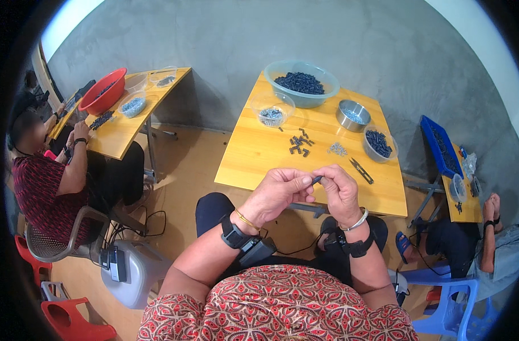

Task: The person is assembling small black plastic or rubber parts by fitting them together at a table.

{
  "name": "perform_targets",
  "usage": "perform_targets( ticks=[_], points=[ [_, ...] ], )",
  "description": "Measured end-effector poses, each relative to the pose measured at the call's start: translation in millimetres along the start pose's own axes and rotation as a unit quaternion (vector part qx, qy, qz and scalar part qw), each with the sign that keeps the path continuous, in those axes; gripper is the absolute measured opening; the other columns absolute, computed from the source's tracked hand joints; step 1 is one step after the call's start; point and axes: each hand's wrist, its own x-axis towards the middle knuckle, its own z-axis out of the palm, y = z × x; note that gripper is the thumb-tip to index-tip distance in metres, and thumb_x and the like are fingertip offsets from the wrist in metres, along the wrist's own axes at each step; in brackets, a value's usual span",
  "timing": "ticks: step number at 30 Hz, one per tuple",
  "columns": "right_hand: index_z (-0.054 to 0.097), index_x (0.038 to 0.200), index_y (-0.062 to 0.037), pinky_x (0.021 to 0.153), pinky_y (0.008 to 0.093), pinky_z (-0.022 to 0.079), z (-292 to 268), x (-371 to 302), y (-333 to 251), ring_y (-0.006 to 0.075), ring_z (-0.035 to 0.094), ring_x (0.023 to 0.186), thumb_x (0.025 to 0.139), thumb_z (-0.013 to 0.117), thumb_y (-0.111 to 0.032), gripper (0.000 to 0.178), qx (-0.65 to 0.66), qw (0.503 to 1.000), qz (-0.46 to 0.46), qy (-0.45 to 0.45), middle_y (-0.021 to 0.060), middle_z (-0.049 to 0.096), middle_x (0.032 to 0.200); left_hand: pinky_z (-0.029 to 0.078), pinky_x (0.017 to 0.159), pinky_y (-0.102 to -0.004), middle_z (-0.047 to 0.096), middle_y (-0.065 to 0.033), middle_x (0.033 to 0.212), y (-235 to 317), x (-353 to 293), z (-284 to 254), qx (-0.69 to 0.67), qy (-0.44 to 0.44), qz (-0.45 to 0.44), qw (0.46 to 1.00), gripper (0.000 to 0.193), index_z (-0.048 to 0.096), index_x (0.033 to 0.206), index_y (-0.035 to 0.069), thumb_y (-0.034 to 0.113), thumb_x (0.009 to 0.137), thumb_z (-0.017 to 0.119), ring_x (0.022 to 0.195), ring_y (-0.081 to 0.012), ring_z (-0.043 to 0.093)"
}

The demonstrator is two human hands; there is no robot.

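My left hand (pixel 282 190) and my right hand (pixel 340 194) meet just over the near edge of the wooden table (pixel 245 162). Between their fingertips they pinch one small dark plastic piece (pixel 317 179), mostly covered by the fingers. Beyond my hands lies a loose group of black plastic pieces (pixel 299 143). To its right is a small heap of shiny metal bits (pixel 337 149). A pair of black thread snips (pixel 361 170) rests near my right hand.
At the back stands a teal basin (pixel 271 77) of black pieces. Nearer are a clear tub (pixel 255 108) of small bits, a steel bowl (pixel 343 120) and a clear bowl (pixel 379 157) of black pieces. Other people work at tables left (pixel 120 149) and right (pixel 469 214).
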Motion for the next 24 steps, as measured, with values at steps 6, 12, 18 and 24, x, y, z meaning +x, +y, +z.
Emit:
perform_targets(
  ticks=[6,12,18,24],
  points=[
    [0.058,0.091,0.0003,0.063,0.0264,0.046,-1.7,3.4,1.8,0.0200,0.058,0.069,0.084,0.048,-0.001,0.012,-0.016,0.999,0.016,-0.038,0.0104,0.058,0.079,0.054,0.074,-0.0342,0.060,-0.0083,0.082,-0.6,-0.9,-1.9,0.002,0.008,-0.005,1.000,0.015,0.059,0.096,-0.003,0.006,0.086,0.052,0.074,-0.0152,0.059],
    [0.059,0.094,0.0003,0.063,0.0239,0.046,-2.9,-1.0,7.8,0.0143,0.058,0.071,0.083,0.050,-0.001,0.014,0.046,0.993,0.104,-0.013,0.0088,0.060,0.080,0.053,0.073,-0.0309,0.058,-0.0059,0.078,-6.3,-0.1,-3.0,-0.039,-0.007,-0.017,0.999,0.016,0.058,0.097,-0.004,0.007,0.086,0.052,0.071,-0.0117,0.057],
    [0.059,0.095,-0.0001,0.065,0.0238,0.045,-6.3,-2.2,13.5,0.0132,0.057,0.073,0.083,0.051,-0.001,0.014,0.027,0.994,0.101,-0.014,0.0067,0.060,0.080,0.054,0.072,-0.0309,0.059,-0.0064,0.078,-7.4,1.9,-4.3,-0.037,0.018,-0.027,0.999,0.015,0.058,0.095,-0.003,0.008,0.087,0.052,0.070,-0.0118,0.057],
    [0.059,0.093,-0.0002,0.067,0.0236,0.044,-0.7,-1.9,18.4,0.0134,0.056,0.075,0.082,0.052,0.000,0.013,0.080,0.991,0.110,-0.010,0.0073,0.060,0.081,0.054,0.071,-0.0302,0.059,-0.0060,0.077,-8.7,4.0,-4.7,-0.039,0.032,-0.027,0.998,0.015,0.058,0.094,-0.003,0.008,0.086,0.053,0.068,-0.0112,0.057]
  ],
)
